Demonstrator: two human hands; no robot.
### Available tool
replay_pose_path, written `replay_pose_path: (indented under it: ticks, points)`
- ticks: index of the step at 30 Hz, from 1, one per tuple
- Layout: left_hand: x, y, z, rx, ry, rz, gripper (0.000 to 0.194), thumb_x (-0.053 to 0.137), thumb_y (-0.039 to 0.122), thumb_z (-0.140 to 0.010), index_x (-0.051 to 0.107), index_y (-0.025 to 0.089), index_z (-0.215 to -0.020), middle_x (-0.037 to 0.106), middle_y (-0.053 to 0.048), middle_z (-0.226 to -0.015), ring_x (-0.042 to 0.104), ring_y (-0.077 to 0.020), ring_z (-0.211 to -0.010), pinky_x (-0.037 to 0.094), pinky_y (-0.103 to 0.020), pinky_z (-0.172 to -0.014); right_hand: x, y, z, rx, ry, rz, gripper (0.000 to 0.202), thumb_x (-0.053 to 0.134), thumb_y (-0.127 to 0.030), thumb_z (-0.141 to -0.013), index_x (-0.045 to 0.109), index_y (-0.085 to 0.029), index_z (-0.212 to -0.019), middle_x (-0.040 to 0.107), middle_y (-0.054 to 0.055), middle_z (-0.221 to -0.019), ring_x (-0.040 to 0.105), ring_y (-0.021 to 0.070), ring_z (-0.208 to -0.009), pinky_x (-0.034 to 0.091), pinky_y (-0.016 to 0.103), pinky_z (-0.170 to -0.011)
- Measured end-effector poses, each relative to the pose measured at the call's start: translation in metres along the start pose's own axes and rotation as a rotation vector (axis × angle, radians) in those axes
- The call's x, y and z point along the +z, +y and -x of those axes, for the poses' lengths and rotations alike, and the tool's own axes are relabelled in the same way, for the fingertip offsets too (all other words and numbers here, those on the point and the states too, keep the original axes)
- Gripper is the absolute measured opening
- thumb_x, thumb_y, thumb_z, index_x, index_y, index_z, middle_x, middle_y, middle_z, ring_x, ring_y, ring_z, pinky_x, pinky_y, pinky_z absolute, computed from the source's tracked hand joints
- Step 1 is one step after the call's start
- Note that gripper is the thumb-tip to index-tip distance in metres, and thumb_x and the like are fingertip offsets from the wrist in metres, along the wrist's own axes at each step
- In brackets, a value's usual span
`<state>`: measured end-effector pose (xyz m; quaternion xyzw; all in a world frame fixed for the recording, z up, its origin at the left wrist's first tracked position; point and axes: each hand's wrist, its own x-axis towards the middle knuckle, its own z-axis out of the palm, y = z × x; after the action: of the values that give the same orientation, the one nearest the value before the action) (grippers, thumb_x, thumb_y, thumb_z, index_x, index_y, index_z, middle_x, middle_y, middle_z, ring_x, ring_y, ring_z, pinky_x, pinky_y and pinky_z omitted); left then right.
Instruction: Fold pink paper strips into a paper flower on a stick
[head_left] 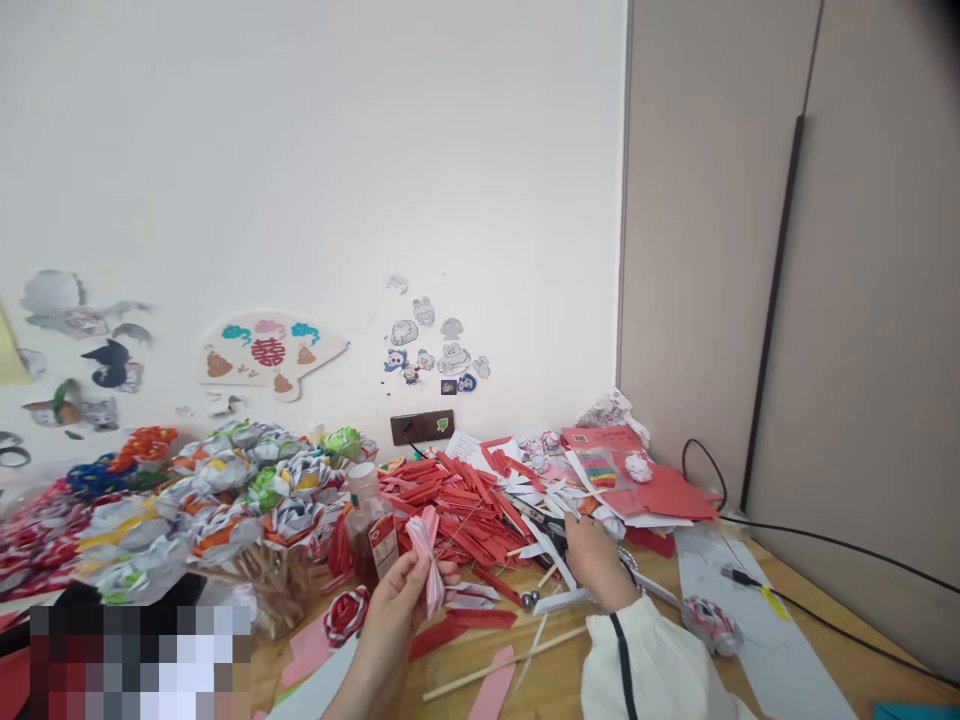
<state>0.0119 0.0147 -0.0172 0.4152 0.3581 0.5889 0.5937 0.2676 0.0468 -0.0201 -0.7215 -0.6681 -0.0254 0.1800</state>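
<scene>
Pinched at its middle, a pleated pink and white paper piece stands upright in my left hand. My right hand, in a white sleeve, is closed around the dark handles of scissors, whose blades point left over the paper strips. A heap of folded red paper strips lies behind and between my hands. White strips are scattered near the scissors. Below the hands, a thin wooden stick crosses a pink paper strip.
Many paper flowers crowd the left side. A clear bottle stands left of the red strips. Red sheets, a black cable and a crumpled paper flower are on the right. A wall rises behind.
</scene>
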Motion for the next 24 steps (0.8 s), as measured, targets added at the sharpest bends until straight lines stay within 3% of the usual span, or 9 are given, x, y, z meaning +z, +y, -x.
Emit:
replay_pose_path:
  ticks: [4, 8, 12, 16, 21, 24]
  points:
    - [0.003, 0.001, -0.002, 0.094, 0.043, 0.036, 0.036, 0.077, 0.040, -0.050, 0.057, 0.016, -0.068, 0.063, 0.004, -0.056, 0.059, -0.0108, -0.049, 0.047, -0.021, -0.049, 0.009, 0.003, -0.004, 0.011, 0.039, -0.001, 0.028, 0.049, 0.001, -0.071, 0.060, -0.009, -0.094, 0.064, 0.019, -0.086, 0.061, 0.0288, -0.086, 0.044, 0.035, -0.072]
    - [0.012, 0.007, -0.006, 0.188, 0.096, 0.083, 0.034, 0.077, 0.036, -0.053, 0.058, 0.016, -0.074, 0.063, 0.004, -0.058, 0.060, -0.0111, -0.052, 0.047, -0.019, -0.050, 0.003, 0.010, -0.013, -0.040, 0.153, -0.057, 0.044, 0.048, -0.001, -0.070, 0.051, -0.011, -0.113, 0.060, 0.016, -0.103, 0.054, 0.0259, -0.101, 0.040, 0.034, -0.084]
    - [0.023, 0.019, -0.017, 0.222, 0.141, 0.211, 0.040, 0.079, 0.034, -0.049, 0.059, 0.015, -0.079, 0.067, -0.001, -0.072, 0.064, -0.0152, -0.062, 0.049, -0.023, -0.057, 0.000, 0.015, -0.015, -0.166, 0.300, -0.414, 0.050, 0.047, -0.006, -0.069, 0.043, -0.015, -0.118, 0.055, 0.010, -0.111, 0.052, 0.0213, -0.104, 0.040, 0.033, -0.087]
    - [0.033, 0.025, -0.026, 0.201, 0.113, 0.231, 0.037, 0.079, 0.033, -0.047, 0.059, 0.016, -0.072, 0.063, 0.002, -0.060, 0.060, -0.0129, -0.055, 0.048, -0.023, -0.054, -0.006, -0.004, 0.001, -0.243, 0.225, -0.603, 0.065, 0.066, -0.021, -0.057, 0.042, -0.014, -0.117, 0.052, 0.013, -0.112, 0.050, 0.0255, -0.103, 0.041, 0.034, -0.084]
    - [0.047, 0.016, -0.026, 0.170, 0.033, 0.171, 0.028, 0.078, 0.031, -0.050, 0.058, 0.015, -0.063, 0.060, 0.004, -0.053, 0.053, -0.0078, -0.047, 0.043, -0.019, -0.051, -0.014, -0.035, 0.022, -0.401, 0.085, -0.620, 0.060, 0.071, -0.029, -0.053, 0.049, -0.018, -0.108, 0.056, 0.009, -0.104, 0.052, 0.0249, -0.095, 0.040, 0.032, -0.079]
    - [0.054, 0.006, -0.024, 0.133, 0.017, 0.138, 0.025, 0.077, 0.028, -0.051, 0.058, 0.014, -0.060, 0.059, 0.004, -0.050, 0.051, -0.0069, -0.045, 0.041, -0.018, -0.049, -0.011, -0.042, 0.024, -0.434, 0.108, -0.614, 0.062, 0.072, -0.031, -0.052, 0.049, -0.016, -0.108, 0.056, 0.010, -0.103, 0.052, 0.0252, -0.094, 0.040, 0.033, -0.079]
